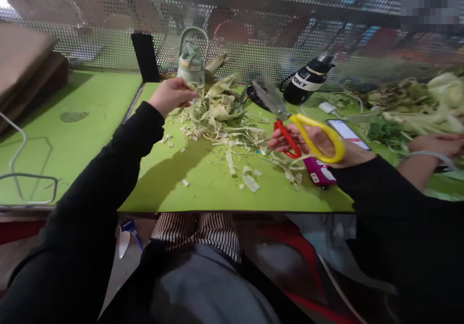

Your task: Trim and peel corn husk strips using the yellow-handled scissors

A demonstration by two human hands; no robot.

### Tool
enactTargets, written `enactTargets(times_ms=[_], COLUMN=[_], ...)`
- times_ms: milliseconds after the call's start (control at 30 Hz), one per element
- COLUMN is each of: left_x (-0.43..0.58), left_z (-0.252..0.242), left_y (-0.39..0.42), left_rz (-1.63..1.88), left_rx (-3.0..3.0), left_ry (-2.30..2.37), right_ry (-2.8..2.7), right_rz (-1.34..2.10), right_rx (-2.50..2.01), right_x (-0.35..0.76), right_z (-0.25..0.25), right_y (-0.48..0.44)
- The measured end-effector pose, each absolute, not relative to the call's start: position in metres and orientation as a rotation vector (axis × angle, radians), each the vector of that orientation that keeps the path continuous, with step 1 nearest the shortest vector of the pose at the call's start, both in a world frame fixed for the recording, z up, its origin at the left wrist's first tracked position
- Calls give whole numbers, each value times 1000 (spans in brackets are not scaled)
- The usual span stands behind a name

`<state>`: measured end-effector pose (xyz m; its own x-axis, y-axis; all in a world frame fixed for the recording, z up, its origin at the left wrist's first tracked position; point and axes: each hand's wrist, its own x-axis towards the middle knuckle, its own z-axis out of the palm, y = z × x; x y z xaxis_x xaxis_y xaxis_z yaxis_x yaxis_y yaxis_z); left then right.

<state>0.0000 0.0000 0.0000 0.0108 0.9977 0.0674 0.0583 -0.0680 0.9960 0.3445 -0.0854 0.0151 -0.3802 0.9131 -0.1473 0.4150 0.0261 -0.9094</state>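
My left hand (170, 95) reaches forward over the green table (203, 188), fingers pinched on a pale leaf strip at the edge of a heap of trimmed leaves and husks (221, 111). My right hand (311, 142) grips scissors (290, 121) with one red and one yellow handle loop, blades pointing up and away toward the back. Cut pale scraps (250, 179) lie scattered between both hands.
A pale green bottle (192, 60) and a black-and-white bottle (308, 80) stand by the perforated metal back wall. A phone (347, 133) and a pink object (319, 171) lie near my right wrist. Another person's arm (431, 152) and leafy greens (416, 106) fill the right side.
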Motion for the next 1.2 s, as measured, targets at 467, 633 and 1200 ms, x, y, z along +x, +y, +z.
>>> enactTargets(times_ms=[467,633,1200], left_x=[14,26,42], left_z=[-2,-23,-39], left_y=[-58,-78,-96], left_rz=[1266,1216,1252], left_rx=[1393,1250,1341], left_ry=[827,608,615], right_ry=[-1974,-2368,-2488], right_rz=[832,471,203], right_rx=[-1330,-1565,-1689], right_x=[293,298,300], right_z=[22,13,12], right_y=[-92,-118,-135])
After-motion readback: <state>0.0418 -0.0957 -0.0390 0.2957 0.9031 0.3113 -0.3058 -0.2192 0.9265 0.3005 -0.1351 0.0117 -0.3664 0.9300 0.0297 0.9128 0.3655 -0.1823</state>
